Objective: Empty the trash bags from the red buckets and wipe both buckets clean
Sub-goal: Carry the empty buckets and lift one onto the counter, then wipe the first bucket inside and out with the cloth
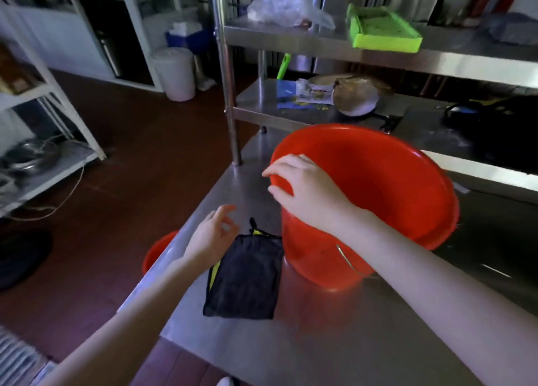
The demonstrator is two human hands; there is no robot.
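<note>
The red bucket (pixel 378 199) is apparently steadied at its rim by the right hand (pixel 302 187) — grip cannot be told — while the left hand (pixel 209 235), loosely spread, is held over the black cloth (pixel 247 278) for wiping.

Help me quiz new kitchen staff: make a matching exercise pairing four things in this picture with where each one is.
Things:
1. large red bucket
2. second red bucket
3. black pouch
4. green tray

Places:
A. on the top shelf
B. on the floor, beside the table
C. flat on the table, by the left hand
D. on the table, the right hand gripping its rim

Pairs: 1-D, 2-B, 3-C, 4-A
</note>
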